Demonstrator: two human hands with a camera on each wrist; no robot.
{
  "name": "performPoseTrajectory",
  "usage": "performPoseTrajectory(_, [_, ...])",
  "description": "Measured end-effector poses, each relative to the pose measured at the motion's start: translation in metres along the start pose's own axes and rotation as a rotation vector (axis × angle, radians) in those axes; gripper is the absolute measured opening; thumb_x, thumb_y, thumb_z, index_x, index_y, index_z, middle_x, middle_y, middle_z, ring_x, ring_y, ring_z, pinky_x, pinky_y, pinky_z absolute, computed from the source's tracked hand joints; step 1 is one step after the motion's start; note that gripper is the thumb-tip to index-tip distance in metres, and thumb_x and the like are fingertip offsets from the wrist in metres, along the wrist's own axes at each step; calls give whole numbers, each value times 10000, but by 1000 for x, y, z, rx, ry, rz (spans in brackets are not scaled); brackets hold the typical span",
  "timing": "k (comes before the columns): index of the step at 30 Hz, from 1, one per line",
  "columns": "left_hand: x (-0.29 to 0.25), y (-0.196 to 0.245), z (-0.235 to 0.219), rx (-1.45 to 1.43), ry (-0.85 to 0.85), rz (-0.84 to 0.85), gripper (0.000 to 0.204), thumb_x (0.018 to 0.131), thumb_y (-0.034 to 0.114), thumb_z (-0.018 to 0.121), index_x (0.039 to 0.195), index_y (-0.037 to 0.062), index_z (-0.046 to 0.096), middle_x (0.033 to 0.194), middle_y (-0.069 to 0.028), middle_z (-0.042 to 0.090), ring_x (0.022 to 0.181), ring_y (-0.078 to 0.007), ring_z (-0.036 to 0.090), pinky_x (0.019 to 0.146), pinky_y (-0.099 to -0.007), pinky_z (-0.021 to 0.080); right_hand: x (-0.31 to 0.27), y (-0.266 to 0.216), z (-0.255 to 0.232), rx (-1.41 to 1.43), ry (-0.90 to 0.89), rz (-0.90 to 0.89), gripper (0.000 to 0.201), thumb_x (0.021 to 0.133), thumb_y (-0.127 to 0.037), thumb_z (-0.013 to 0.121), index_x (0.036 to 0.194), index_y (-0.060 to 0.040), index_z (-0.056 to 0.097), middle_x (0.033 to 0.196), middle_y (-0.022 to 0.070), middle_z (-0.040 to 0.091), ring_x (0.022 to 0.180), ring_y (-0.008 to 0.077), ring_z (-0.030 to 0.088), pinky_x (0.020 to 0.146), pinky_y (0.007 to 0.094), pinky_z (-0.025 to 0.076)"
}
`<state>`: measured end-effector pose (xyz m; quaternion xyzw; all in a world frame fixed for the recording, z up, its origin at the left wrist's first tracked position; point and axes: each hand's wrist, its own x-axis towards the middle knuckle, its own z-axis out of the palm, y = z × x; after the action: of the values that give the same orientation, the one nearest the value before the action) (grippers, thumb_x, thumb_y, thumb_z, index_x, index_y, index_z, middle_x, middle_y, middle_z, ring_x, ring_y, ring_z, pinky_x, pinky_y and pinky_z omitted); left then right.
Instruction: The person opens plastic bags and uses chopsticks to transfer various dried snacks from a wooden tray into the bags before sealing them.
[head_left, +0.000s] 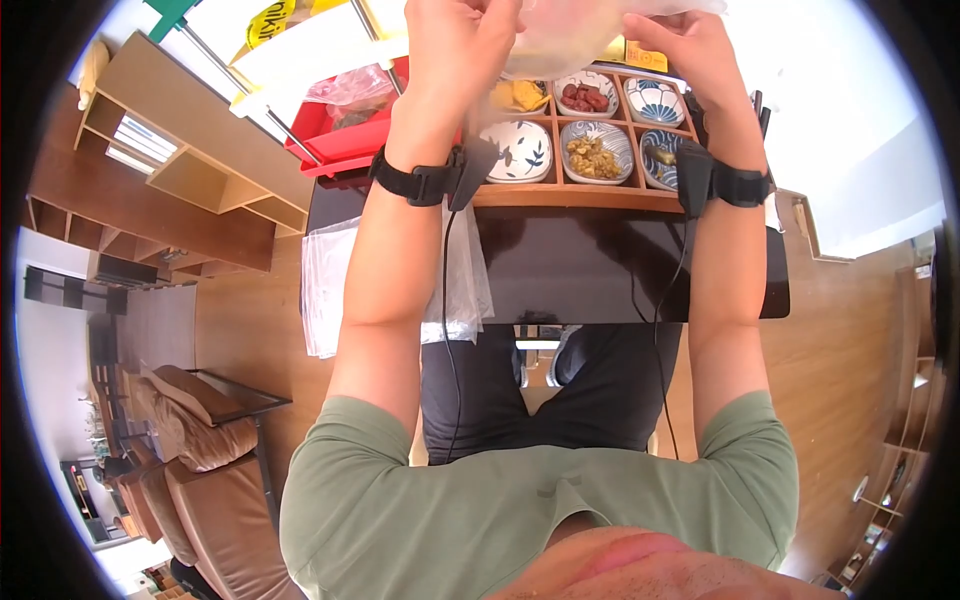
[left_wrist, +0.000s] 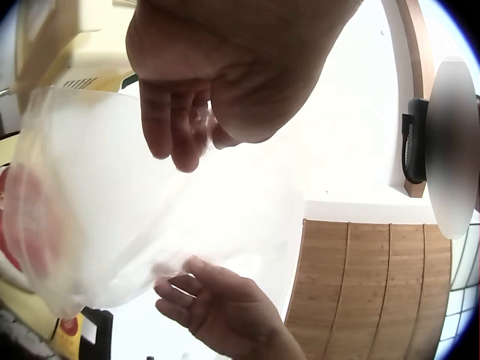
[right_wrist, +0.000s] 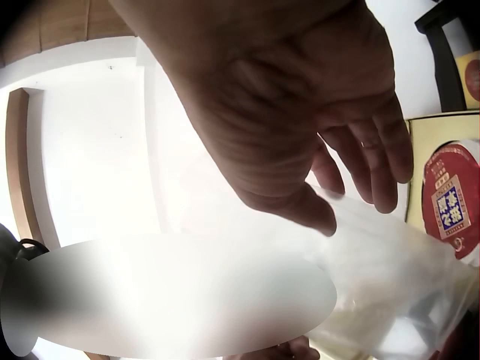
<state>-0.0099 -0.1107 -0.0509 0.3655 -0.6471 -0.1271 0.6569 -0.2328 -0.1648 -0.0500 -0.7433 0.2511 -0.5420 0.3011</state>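
A translucent plastic bag (head_left: 565, 40) is stretched between my two hands, above the far side of the table. My left hand (head_left: 465, 45) pinches one side of its edge; in the left wrist view, that hand (left_wrist: 217, 90) has fingertips bent down onto the film. On the opposite side, my right hand (head_left: 697, 55) pinches the edge between thumb and fingers. The right wrist view shows the bag (right_wrist: 390, 277) spreading below the right thumb and fingertips (right_wrist: 324, 217). Something pale yellowish shows through the bag's lower part.
Below the hands is a wooden compartment tray (head_left: 580, 198) with patterned dishes, one holding walnuts (head_left: 592, 157), another red dates (head_left: 584, 97). A red bin (head_left: 340, 150) stands to the left. Clear bags (head_left: 335, 285) hang over the table's front left edge. A red-labelled package (right_wrist: 451, 202) lies beyond.
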Motion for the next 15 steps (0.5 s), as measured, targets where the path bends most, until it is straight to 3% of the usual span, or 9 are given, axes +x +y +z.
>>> performPoseTrajectory(2, [-3, 8, -2, 40, 1, 4, 108, 970, 90, 660, 909, 14, 615, 698, -18, 590, 592, -76, 549, 533, -236, 425, -5, -15, -3, 131, 5, -64, 386, 863, -26, 742, 1227, 46, 638, 1006, 41, 729, 840, 122, 666, 693, 304, 538])
performPoseTrajectory(4, [-3, 14, -2, 297, 55, 200, 121, 969, 69, 656, 872, 10, 616, 663, -22, 559, 583, -77, 522, 528, -257, 401, -13, -43, -8, 226, -8, 108, 318, 873, -33, 740, 1175, 39, 672, 963, 36, 732, 769, 112, 648, 647, 276, 520])
performPoseTrajectory(6, [-3, 19, -1, 288, 70, 238, 148, 962, 80, 670, 845, 6, 620, 646, -51, 557, 571, -117, 540, 533, -281, 411, -13, -48, -16, 268, -11, 184, 285, 878, -36, 739, 1149, 35, 689, 942, 33, 734, 733, 108, 639, 624, 262, 512])
performPoseTrajectory(8, [-3, 12, -2, 274, 85, 278, 175, 956, 91, 684, 817, 2, 625, 628, -81, 555, 558, -157, 557, 537, -305, 420, -15, -27, -36, 91, -32, 214, 135, 876, -90, 735, 965, 12, 738, 825, 51, 742, 674, 127, 641, 600, 279, 499])
performPoseTrajectory(10, [-3, -7, -10, 387, 45, 125, 270, 890, 205, 781, 961, -42, 698, 706, -22, 646, 636, -110, 573, 594, -271, 459, -9, -4, -48, 141, -53, 132, 156, 930, -159, 708, 979, -15, 737, 826, 36, 740, 715, 113, 667, 631, 258, 511])
performPoseTrajectory(11, [-3, -6, -10, 381, 50, 135, 270, 890, 205, 781, 961, -42, 698, 706, -22, 646, 636, -110, 573, 594, -271, 459, -8, -3, -48, 197, -81, 58, 196, 983, -229, 681, 993, -41, 737, 828, 20, 737, 756, 99, 694, 661, 237, 522])
performPoseTrajectory(13, [-2, -1, -11, 241, 56, 15, 280, 891, 250, 770, 874, -14, 679, 682, -52, 631, 641, -142, 600, 615, -276, 484, -9, -2, -48, 235, -72, 47, 184, 993, -207, 678, 985, -32, 732, 859, 17, 733, 741, 105, 668, 665, 250, 523])
performPoseTrajectory(14, [-2, 1, -12, 236, 62, 22, 280, 891, 250, 770, 874, -14, 679, 682, -52, 631, 641, -142, 600, 615, -276, 484, -13, -18, -30, 362, 52, 32, 180, 997, -193, 667, 978, -27, 731, 867, 21, 730, 750, 107, 666, 682, 255, 524])
performPoseTrajectory(15, [-1, 4, -13, 118, 38, -66, 267, 915, 246, 754, 874, -7, 682, 664, -8, 605, 628, -89, 550, 596, -242, 443, -15, -27, -21, 489, 177, 15, 177, 1002, -180, 657, 971, -22, 731, 876, 25, 727, 759, 109, 664, 698, 259, 525])
